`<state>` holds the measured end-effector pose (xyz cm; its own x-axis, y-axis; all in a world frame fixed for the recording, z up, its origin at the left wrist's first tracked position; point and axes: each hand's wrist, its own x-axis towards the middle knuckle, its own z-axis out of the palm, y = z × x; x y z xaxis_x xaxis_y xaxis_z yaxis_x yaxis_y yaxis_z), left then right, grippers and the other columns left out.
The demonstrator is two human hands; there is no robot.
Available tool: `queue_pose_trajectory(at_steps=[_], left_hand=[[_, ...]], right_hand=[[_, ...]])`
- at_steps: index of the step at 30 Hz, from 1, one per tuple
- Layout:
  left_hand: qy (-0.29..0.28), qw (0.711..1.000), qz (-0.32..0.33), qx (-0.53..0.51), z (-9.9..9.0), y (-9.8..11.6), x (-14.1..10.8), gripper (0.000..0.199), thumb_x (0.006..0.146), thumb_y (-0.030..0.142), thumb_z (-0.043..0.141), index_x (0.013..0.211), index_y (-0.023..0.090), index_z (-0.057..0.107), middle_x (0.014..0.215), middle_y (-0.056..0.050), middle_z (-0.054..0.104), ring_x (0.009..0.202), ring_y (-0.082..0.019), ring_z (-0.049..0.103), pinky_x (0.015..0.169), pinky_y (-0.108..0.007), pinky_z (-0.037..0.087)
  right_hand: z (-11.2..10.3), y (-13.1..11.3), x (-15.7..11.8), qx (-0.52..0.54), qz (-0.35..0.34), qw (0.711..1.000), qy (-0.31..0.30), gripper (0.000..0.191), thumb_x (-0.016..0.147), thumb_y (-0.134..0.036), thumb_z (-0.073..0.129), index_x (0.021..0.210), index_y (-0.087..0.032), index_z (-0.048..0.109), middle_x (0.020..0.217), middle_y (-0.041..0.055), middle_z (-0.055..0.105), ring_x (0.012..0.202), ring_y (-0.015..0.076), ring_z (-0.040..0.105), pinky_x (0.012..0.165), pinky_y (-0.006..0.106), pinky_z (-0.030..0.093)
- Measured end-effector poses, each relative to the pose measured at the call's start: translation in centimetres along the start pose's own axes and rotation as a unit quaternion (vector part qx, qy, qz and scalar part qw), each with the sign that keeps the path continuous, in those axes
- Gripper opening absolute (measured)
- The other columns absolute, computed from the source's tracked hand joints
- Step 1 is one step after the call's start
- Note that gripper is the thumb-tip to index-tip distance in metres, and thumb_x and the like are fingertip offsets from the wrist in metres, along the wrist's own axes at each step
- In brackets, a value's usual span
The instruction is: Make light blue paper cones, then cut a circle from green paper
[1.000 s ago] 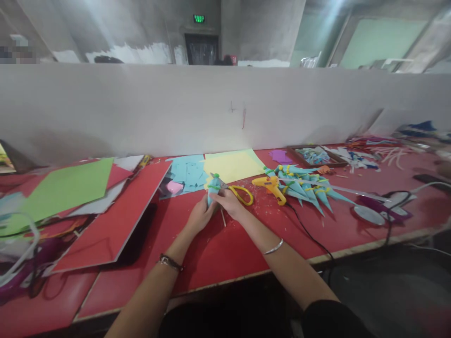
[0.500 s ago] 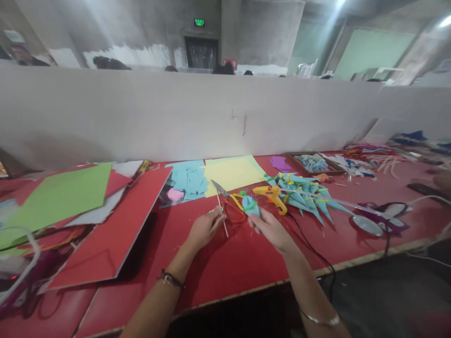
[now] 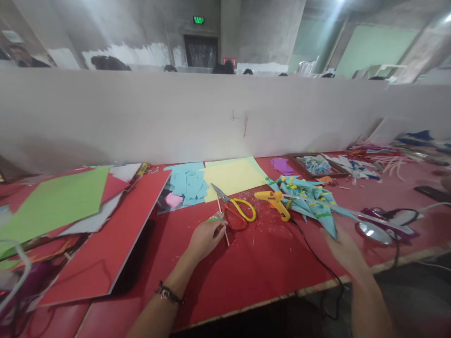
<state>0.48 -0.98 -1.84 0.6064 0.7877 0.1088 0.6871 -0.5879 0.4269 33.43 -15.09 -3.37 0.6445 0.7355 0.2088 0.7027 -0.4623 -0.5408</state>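
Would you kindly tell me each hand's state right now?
Left hand: fingers closed together; anything held is unclear.
Right hand: at a blue cone; grip cannot be told.

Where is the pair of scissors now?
In the head view, the scissors lie open near the middle of the red table, between the left hand and the yellow glue gun.
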Motion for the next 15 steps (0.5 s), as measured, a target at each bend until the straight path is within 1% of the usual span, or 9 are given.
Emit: queue_pose_trajectory(at_steps=[1, 3, 5, 7, 9, 12, 14, 15], left_hand=[[0.001, 1.000, 0.003, -0.004, 0.0, 0.0, 0.0, 0.022, 0.083, 0.030, 0.036, 0.076, 0.021, 0.055, 0.072, 0.000, 0.061, 0.068, -0.013, 0.055, 0.058, -0.023, 0.034], [0.002, 1.000, 0.007, -0.012, 0.0, 0.0, -0.1, 0.022, 0.083, 0.029, 0.036, 0.078, 0.021, 0.055, 0.075, 0.000, 0.061, 0.071, -0.014, 0.055, 0.060, -0.022, 0.035], [-0.001, 1.000, 0.008, -0.017, 0.0, 0.0, -0.1, 0.022, 0.083, 0.028, 0.036, 0.078, 0.021, 0.055, 0.076, -0.001, 0.062, 0.071, -0.014, 0.055, 0.061, -0.023, 0.035], [-0.003, 1.000, 0.008, -0.017, 0.0, 0.0, -0.1, 0.021, 0.083, 0.027, 0.036, 0.077, 0.021, 0.055, 0.076, -0.001, 0.062, 0.071, -0.014, 0.055, 0.061, -0.023, 0.035], [-0.003, 1.000, 0.011, -0.015, 0.0, 0.0, -0.1, 0.021, 0.083, 0.026, 0.036, 0.077, 0.021, 0.055, 0.076, -0.001, 0.062, 0.072, -0.014, 0.055, 0.062, -0.023, 0.035], [-0.005, 1.000, 0.016, -0.008, 0.0, 0.0, -0.1, 0.020, 0.083, 0.025, 0.036, 0.077, 0.021, 0.055, 0.076, -0.001, 0.062, 0.072, -0.014, 0.056, 0.062, -0.023, 0.035], [-0.001, 1.000, 0.021, -0.003, 0.1, -0.1, -0.1, 0.020, 0.083, 0.025, 0.036, 0.076, 0.021, 0.055, 0.075, -0.001, 0.062, 0.071, -0.014, 0.055, 0.061, -0.023, 0.035], [0.001, 1.000, 0.024, -0.001, 0.1, -0.1, -0.1, 0.020, 0.083, 0.025, 0.036, 0.077, 0.021, 0.055, 0.076, -0.001, 0.062, 0.071, -0.014, 0.055, 0.061, -0.023, 0.034]], right_hand=[[0.2, -0.3, 1.0, -0.012, -0.003, 1.000, -0.001, 0.051, 0.080, -0.034, 0.033, 0.123, -0.008, 0.043, 0.109, 0.0162, 0.060, 0.101, 0.0282, 0.056, 0.080, 0.036, 0.046], [0.8, -1.2, 3.0, -0.055, -0.014, 0.998, -0.006, 0.047, 0.081, -0.029, 0.031, 0.116, -0.003, 0.047, 0.109, 0.0207, 0.059, 0.101, 0.0289, 0.056, 0.082, 0.036, 0.044], [1.3, -2.0, 4.5, -0.134, -0.020, 0.991, -0.006, 0.041, 0.081, -0.024, 0.032, 0.106, 0.001, 0.053, 0.102, 0.0244, 0.060, 0.097, 0.0300, 0.057, 0.081, 0.036, 0.044], [1.6, -2.3, 5.5, -0.201, -0.053, 0.978, 0.016, 0.035, 0.081, -0.020, 0.034, 0.100, -0.002, 0.056, 0.100, 0.0237, 0.061, 0.098, 0.0300, 0.056, 0.081, 0.038, 0.042], [1.8, -2.2, 6.1, -0.246, -0.098, 0.964, 0.024, 0.028, 0.080, -0.016, 0.038, 0.095, -0.007, 0.059, 0.099, 0.0210, 0.061, 0.098, 0.0293, 0.055, 0.082, 0.038, 0.041], [2.0, -1.5, 7.0, -0.321, -0.140, 0.937, -0.013, 0.024, 0.078, -0.009, 0.040, 0.084, -0.010, 0.063, 0.091, 0.0182, 0.064, 0.091, 0.0274, 0.058, 0.079, 0.036, 0.041], [2.0, -1.1, 7.8, -0.361, -0.145, 0.921, -0.032, 0.027, 0.077, -0.004, 0.038, 0.079, -0.010, 0.064, 0.085, 0.0178, 0.064, 0.087, 0.0263, 0.059, 0.076, 0.034, 0.042], [1.9, -0.9, 8.3, -0.369, -0.142, 0.918, -0.036, 0.028, 0.077, -0.003, 0.037, 0.077, -0.009, 0.064, 0.082, 0.0178, 0.064, 0.084, 0.0260, 0.059, 0.074, 0.033, 0.042]])
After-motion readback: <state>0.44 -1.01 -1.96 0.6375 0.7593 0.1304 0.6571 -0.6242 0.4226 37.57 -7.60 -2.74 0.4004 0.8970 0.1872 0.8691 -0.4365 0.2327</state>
